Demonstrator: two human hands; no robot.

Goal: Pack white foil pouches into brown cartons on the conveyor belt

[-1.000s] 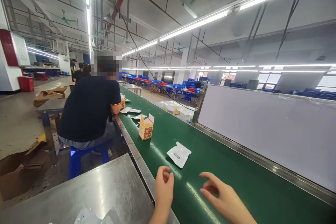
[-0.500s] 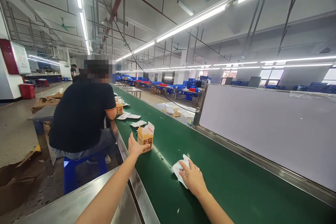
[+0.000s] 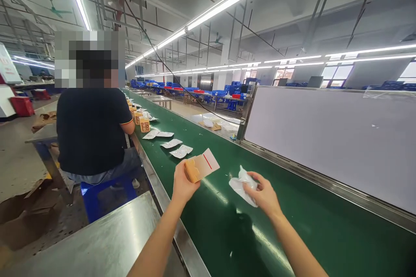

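My left hand (image 3: 186, 184) is wrapped round a small orange-brown carton (image 3: 196, 169), tilted to the right above the green conveyor belt (image 3: 214, 220). The carton's top is open, and a white flap with a red stripe sticks out toward the right. In my right hand (image 3: 263, 192) a white foil pouch (image 3: 242, 185) is pinched between thumb and fingers, held a little above the belt. Carton and pouch are apart from each other. Farther up the belt lie several more white pouches (image 3: 181, 151).
A person in a dark shirt (image 3: 92, 130) sits on a blue stool (image 3: 108, 194) at the left, beside several cartons (image 3: 144, 124) on the belt. A steel table (image 3: 107, 238) is at lower left. A white panel (image 3: 325, 138) stands along the belt's right side.
My left hand has lifted the carton off the belt and tipped it to the right. My right hand has picked up the pouch from the belt. The seated person sits more upright.
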